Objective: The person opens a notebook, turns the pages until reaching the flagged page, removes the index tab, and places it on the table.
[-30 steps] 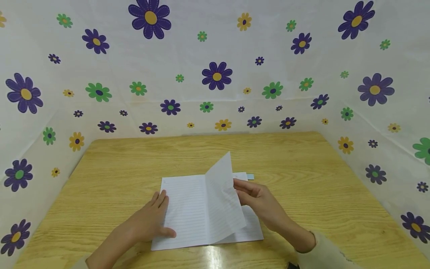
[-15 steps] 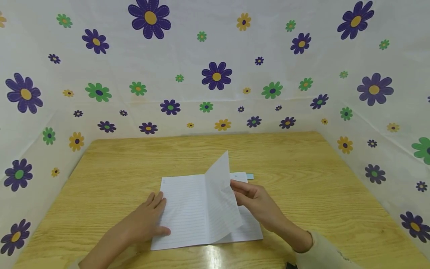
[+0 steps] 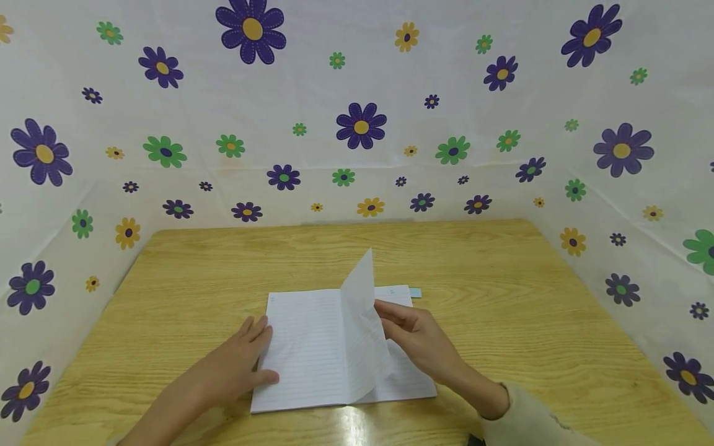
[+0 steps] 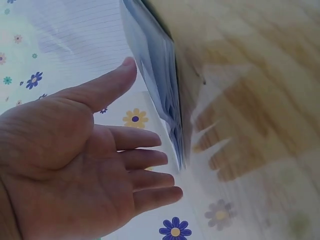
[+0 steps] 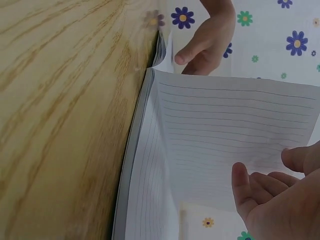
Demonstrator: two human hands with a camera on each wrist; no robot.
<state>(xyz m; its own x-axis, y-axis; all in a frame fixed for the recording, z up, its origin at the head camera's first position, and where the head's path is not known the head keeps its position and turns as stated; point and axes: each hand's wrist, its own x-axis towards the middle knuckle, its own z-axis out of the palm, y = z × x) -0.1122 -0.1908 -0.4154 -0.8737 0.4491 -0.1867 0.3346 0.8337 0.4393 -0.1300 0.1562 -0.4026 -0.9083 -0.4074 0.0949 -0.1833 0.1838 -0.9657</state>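
Observation:
An open notebook (image 3: 304, 347) with ruled pages lies on the table. One lined page (image 3: 359, 341) stands raised from the middle fold. My right hand (image 3: 415, 337) pinches that page's free edge between thumb and fingers; in the right wrist view the thumb (image 5: 295, 159) lies against the sheet. Along the notebook's left edge is my left hand (image 3: 237, 362), its fingers straight and the thumb over the left page. The left wrist view has the left palm (image 4: 75, 170) beside the notebook's page edges (image 4: 160, 75), fingers extended.
The wooden table (image 3: 223, 260) carries the notebook near its front. A pale blue tab (image 3: 415, 292) sticks out at the notebook's upper right. White flowered cloth (image 3: 312, 80) walls off the back and both sides. A small dark object (image 3: 476, 440) shows by the right sleeve (image 3: 530, 415).
The right hand has moved left with the raised page, which now stands more upright. My left hand has slid slightly left, toward the notebook's edge.

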